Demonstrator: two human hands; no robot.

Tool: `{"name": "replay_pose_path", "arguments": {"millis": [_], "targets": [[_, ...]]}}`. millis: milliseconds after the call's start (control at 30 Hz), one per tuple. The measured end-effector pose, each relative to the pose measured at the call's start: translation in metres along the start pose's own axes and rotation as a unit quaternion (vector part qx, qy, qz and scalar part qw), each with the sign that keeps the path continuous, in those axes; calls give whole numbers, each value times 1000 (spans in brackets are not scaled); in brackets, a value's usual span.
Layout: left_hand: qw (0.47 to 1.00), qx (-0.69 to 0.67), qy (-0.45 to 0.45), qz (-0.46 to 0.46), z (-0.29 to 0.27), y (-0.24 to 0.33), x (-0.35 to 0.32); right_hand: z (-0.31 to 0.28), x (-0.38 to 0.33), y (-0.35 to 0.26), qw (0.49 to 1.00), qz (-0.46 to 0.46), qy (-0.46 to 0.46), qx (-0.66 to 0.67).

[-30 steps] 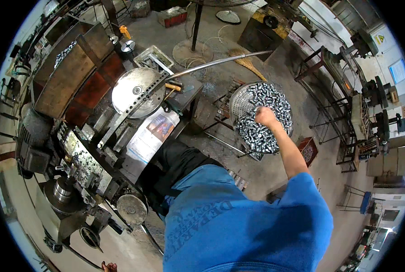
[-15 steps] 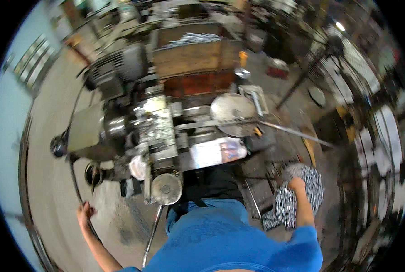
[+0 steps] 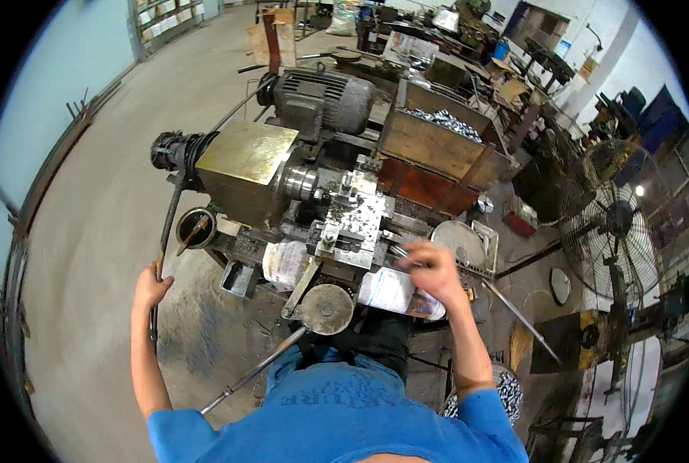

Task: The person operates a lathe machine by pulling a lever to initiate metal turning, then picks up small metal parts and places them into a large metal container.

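Left hand (image 3: 153, 287): on the left, fingers wrapped around a long dark metal bar (image 3: 167, 224), thumb on its right side.
Right hand (image 3: 431, 270): over the near right part of the machine, above a white printed sheet (image 3: 387, 289); fingers bent, but motion blur makes it impossible to tell whether they are clamped on anything.
Open room: grey concrete floor (image 3: 89, 247) stretches left of the bar to a pale blue wall (image 3: 43, 100); dark stains mark it near the machine.
Near edge: a round grey metal disc (image 3: 327, 309) juts toward the person's blue shirt (image 3: 344, 420).
Right edge: a large flat pale metal disc (image 3: 458, 243) lies beyond the right hand; a wire-caged fan (image 3: 618, 220) stands farther right.
Far edge: a brown wooden box (image 3: 437, 154) holds silvery parts, right of a grey finned motor (image 3: 325, 100).
Bar's look: dark, slim, slightly curved, running beside a boxy brass-coloured housing (image 3: 248, 150).
Machine centre: silvery metal block (image 3: 353, 220) strewn with dark chips, right of a shiny round spindle (image 3: 299, 184).
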State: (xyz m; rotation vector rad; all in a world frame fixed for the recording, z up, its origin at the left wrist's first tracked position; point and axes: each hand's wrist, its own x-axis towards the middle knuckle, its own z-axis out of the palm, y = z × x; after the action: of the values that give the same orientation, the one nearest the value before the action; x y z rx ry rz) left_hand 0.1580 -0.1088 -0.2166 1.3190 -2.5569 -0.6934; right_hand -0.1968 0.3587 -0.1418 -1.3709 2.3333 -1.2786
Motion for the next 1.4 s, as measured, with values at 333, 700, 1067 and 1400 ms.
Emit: {"name": "replay_pose_path", "arguments": {"millis": [333,700,1067,1400], "targets": [[995,-13,37,-90,1,-18,-76,112,197,-20,889,-145,-145,-410],[984,128,75,-95,4,0,-69,125,201,-35,980,62,-57,-178],[933,336,128,-16,-69,-117,16,131,208,-36,973,13,-48,-228],[891,76,417,159,-16,-8,18,79,160,-39,976,-122,49,-176]]}}
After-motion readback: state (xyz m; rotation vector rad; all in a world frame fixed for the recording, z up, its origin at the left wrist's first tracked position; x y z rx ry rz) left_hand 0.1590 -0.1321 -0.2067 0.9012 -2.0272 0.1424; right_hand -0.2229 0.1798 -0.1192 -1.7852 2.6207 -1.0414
